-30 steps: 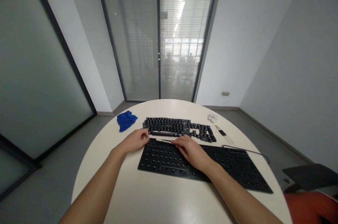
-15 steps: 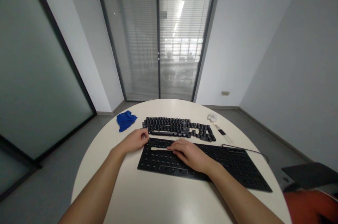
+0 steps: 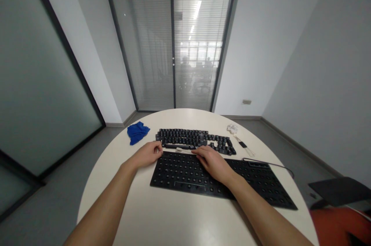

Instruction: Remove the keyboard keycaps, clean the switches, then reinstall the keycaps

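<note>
A black keyboard base (image 3: 185,174), its keycaps off and small switch stems showing, lies across the table. At its far left corner my left hand (image 3: 147,154) is closed, fingers curled and thumb tip against the corner. My right hand (image 3: 213,164) is over the base's far edge, shut on a slim white toothbrush (image 3: 185,151). The toothbrush points left, with its head just beyond the far edge. Behind the base lie many loose black keycaps (image 3: 182,137) set out in keyboard order, a long space bar (image 3: 178,146) in the nearest row.
A crumpled blue cloth (image 3: 137,132) lies at the back left of the round white table (image 3: 162,219). Back right are a crumpled clear-white piece (image 3: 232,128) and a tied white cable (image 3: 246,147). A black cord (image 3: 278,166) runs off the base. A chair (image 3: 342,192) stands at right.
My right hand has moved away from me and slightly right, taking the toothbrush from above the switches to the base's far edge. My left hand has stayed at the corner.
</note>
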Motion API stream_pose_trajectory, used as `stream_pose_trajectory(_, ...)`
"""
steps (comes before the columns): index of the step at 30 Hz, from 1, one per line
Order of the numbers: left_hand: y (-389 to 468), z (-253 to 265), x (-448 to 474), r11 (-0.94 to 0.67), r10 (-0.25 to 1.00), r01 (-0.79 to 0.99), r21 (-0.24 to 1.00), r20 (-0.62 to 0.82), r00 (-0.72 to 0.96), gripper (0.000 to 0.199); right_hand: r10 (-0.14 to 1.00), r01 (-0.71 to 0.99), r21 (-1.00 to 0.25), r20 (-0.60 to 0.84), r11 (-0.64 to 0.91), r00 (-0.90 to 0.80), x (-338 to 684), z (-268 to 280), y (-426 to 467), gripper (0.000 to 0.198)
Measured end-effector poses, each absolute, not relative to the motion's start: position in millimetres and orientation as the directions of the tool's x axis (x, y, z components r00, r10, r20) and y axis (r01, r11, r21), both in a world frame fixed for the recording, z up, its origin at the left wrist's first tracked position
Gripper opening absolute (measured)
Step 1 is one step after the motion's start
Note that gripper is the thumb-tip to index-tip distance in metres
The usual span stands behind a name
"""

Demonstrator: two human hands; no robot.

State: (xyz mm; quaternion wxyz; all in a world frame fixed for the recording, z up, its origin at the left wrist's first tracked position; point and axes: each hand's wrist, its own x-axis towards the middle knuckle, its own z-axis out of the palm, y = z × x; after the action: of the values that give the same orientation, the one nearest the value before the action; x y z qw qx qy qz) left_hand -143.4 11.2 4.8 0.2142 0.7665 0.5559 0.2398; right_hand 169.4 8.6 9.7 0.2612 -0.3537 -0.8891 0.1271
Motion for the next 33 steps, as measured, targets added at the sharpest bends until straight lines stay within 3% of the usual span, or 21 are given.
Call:
stream_pose_trajectory(19,14,0,-144,-0.29,0.956,0.753,0.591,0.139,0.259,0.01,0.501,0.34,-0.461,0.29,0.82,-0.815,159,30,-15,0.028)
stream_pose_trajectory(33,15,-1,-145,-0.301,0.953,0.759,0.578,0.148,0.266,0.01,0.411,0.222,-0.541,0.257,0.811,-0.875,146,35,-32,0.033)
